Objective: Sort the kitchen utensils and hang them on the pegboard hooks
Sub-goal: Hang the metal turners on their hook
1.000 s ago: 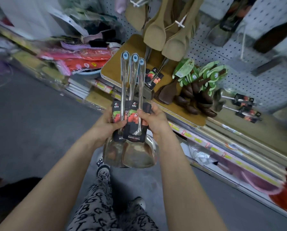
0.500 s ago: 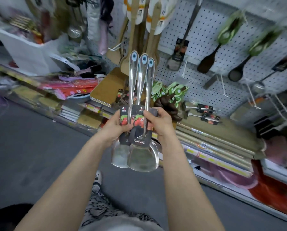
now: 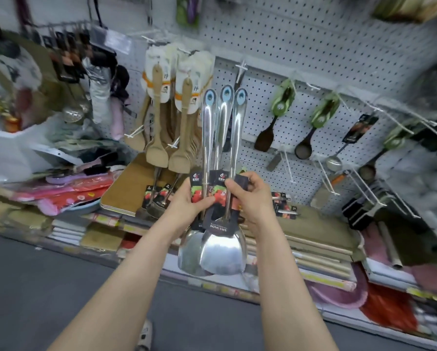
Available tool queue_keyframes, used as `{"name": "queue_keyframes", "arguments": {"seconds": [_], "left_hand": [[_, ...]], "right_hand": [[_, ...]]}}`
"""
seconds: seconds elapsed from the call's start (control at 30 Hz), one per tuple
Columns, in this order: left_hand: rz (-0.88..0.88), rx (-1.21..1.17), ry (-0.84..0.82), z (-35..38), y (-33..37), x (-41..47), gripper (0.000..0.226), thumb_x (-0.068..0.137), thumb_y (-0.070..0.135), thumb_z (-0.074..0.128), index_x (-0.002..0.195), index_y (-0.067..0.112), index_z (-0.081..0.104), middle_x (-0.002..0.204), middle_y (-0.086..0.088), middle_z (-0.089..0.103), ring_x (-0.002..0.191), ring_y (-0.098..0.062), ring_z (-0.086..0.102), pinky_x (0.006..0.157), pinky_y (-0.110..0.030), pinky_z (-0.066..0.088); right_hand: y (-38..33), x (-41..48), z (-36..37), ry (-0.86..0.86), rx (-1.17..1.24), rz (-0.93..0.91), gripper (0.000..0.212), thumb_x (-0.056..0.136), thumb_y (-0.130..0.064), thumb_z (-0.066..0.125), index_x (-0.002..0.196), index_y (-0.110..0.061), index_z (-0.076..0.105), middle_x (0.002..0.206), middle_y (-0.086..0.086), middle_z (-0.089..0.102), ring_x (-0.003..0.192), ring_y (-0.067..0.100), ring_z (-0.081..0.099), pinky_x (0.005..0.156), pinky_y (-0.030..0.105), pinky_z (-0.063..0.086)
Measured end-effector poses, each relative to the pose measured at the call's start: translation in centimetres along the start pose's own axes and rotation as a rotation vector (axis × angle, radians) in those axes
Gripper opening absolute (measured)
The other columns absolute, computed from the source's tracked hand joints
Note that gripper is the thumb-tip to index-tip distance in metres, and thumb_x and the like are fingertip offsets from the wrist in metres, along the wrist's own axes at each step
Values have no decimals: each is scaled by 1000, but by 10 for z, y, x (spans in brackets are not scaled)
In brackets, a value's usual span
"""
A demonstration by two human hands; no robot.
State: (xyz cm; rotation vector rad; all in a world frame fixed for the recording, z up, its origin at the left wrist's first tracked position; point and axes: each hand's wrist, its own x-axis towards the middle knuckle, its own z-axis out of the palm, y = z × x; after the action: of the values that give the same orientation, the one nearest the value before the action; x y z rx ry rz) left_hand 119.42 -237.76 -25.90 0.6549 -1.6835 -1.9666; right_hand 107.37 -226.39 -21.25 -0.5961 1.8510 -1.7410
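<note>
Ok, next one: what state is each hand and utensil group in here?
Steel spatulas: three, upright, handles up, unhung.
Left hand: grips that bundle.
Right hand: grips the same bundle.
Wooden spatulas: hanging on the pegboard.
Green-tagged spoons: hanging on the pegboard.
Shelf spatulas: lying on a board, unhung.

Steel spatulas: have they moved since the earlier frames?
Yes: the steel spatulas rose; their tips now stand above the blades of the wooden spatulas.
</note>
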Motion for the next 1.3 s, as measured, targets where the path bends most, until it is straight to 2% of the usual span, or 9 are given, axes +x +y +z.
{"name": "queue_keyframes", "arguments": {"seconds": [0.17,0.27,0.4,0.47,0.7,0.8,0.97,1.2,1.3], "left_hand": [[17,2,-65,-5,0,42,43,86,6,71,122,23,53,110,-3,72,104,-22,69,85,-45,58],[41,80,-115,-12,-5,67,46,83,16,75,121,31,54,113,3,71,108,-18,67,93,-50,53],[27,63,-145,-27,-9,94,47,83,18,75,123,32,53,114,5,71,109,-16,67,93,-51,54],[-1,16,-151,-37,-13,103,46,84,15,73,123,29,53,114,1,71,107,-18,68,91,-52,55],[25,52,-105,-83,-11,132,40,80,29,76,114,34,56,113,-2,72,110,-20,67,99,-52,49],[29,92,-71,-99,-9,143,37,85,20,74,114,32,54,111,-1,73,108,-18,67,99,-50,50],[37,92,-52,-111,-1,158,34,88,9,69,114,25,53,105,2,74,102,-14,69,90,-39,55],[67,60,-38,-118,9,176,38,89,9,67,118,28,52,110,-1,72,104,-16,68,86,-35,57],[90,78,-54,-120,14,183,42,87,15,70,119,34,52,114,5,70,107,-10,66,91,-36,54]], "right_hand": [[-7,29,5,90,-83,-46,16,86,-16,76,88,-18,61,89,7,70,85,28,72,78,46,61],[-15,49,11,172,-135,-64,13,88,-25,74,88,-18,63,92,7,72,86,28,70,83,48,59],[-15,73,28,192,-247,-122,31,88,-43,67,77,-15,59,81,16,67,73,32,64,80,58,55],[-12,82,40,183,-274,-114,36,85,-51,63,77,-17,58,80,17,66,72,36,62,77,57,55],[-21,118,70,261,-283,-91,25,98,-40,55,89,-17,63,82,3,69,79,28,65,84,52,55],[-24,132,75,270,-328,-103,27,99,-41,53,89,-17,60,79,7,64,71,25,59,80,49,54],[-27,158,81,254,-394,-104,25,101,-37,52,82,-22,54,67,-5,52,64,15,49,67,37,45],[-14,178,88,292,-416,-131,21,100,-41,50,87,-25,56,72,-6,58,73,18,58,81,53,56],[-10,183,91,281,-397,-170,22,100,-39,49,85,-24,54,70,-8,54,70,14,55,77,46,55]]}}
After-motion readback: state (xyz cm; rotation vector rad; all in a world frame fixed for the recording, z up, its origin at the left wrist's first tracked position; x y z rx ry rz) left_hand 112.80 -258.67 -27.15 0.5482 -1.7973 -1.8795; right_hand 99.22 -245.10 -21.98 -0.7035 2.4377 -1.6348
